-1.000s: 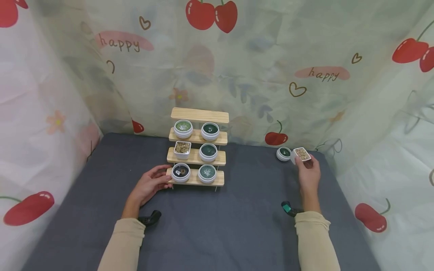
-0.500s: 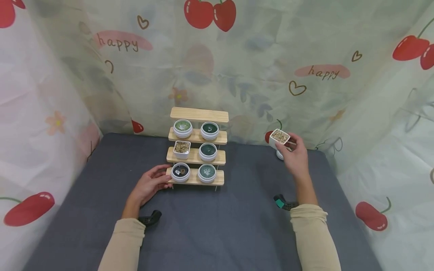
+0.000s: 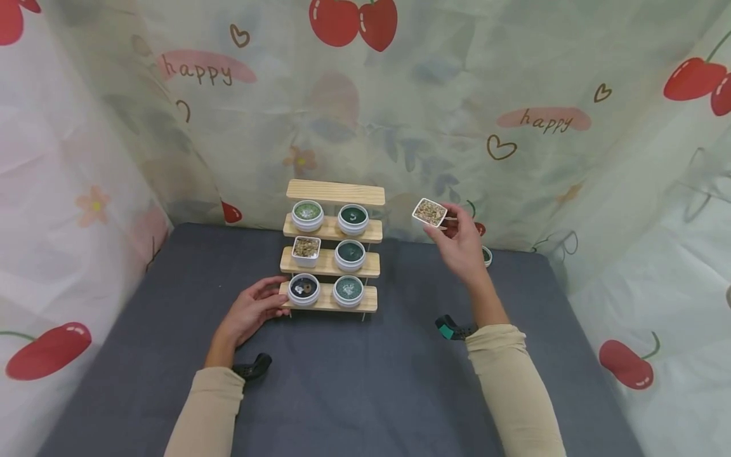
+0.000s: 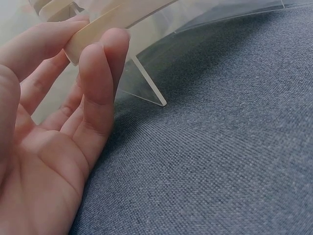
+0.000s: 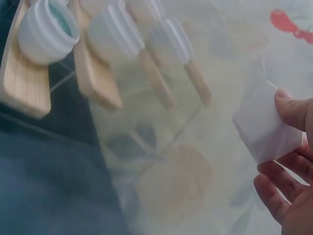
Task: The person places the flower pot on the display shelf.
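A tiered wooden stand [image 3: 335, 192] with clear supports stands at the back of the table. My left hand [image 3: 248, 311] pinches the left end of its lowest board; the left wrist view shows thumb and fingers on the board's end [image 4: 93, 34]. My right hand [image 3: 461, 247] holds a small square white pot [image 3: 429, 213], topped with tan grains, in the air right of the stand. In the right wrist view, thumb and fingers grip the pot's sides [image 5: 266, 125]. A similar square pot [image 3: 306, 251] sits on the second board from the bottom, at left.
Round white pots with green or dark tops, such as this light green one [image 3: 308, 214], fill places on the lower three boards. The top board bears nothing. Another round pot [image 3: 487, 256], partly hidden by my right arm, stands at the table's back right. A printed curtain [image 3: 411, 82] hangs behind.
My right hand has carried the square pot up and left from the table's back right, past the round pot there. My left hand has stayed on the stand.
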The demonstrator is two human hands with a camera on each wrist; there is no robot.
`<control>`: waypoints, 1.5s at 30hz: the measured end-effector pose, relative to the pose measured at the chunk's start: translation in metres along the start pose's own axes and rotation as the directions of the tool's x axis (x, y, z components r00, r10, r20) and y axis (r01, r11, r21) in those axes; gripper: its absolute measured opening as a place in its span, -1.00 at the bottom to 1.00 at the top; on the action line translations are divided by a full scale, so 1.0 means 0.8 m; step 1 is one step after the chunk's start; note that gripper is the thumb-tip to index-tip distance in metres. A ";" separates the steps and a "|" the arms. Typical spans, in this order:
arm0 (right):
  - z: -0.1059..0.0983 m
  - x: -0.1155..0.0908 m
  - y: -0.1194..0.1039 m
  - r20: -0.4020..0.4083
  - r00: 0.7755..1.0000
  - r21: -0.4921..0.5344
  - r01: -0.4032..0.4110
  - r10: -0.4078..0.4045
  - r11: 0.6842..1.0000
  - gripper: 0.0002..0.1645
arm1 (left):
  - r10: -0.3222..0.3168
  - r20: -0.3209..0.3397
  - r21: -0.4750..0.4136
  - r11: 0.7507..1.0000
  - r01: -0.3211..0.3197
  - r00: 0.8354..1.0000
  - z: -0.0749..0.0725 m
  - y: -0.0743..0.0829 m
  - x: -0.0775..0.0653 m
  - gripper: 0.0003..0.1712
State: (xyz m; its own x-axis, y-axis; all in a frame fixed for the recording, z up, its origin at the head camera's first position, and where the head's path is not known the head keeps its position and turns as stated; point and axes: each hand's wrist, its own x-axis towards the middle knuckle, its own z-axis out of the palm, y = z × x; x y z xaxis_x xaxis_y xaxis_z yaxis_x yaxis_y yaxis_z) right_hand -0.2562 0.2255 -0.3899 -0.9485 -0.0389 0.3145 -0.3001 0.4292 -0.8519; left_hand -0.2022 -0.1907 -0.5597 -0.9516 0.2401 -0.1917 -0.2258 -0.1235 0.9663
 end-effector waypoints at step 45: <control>0.176 0.119 -0.091 0.198 0.980 0.180 -0.071 0.034 0.981 -0.29 | 0.024 0.011 -0.012 1.000 -0.024 1.000 0.000 -0.002 0.000 -0.32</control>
State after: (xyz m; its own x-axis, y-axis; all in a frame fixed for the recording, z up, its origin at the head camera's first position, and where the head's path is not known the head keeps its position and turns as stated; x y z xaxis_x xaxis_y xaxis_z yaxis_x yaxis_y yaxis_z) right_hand -0.3389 0.0638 -0.3569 -0.9597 -0.2016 0.1960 -0.2456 0.2617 -0.9334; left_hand -0.2019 -0.1908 -0.5612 -0.9545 0.2473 -0.1667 -0.2055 -0.1404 0.9685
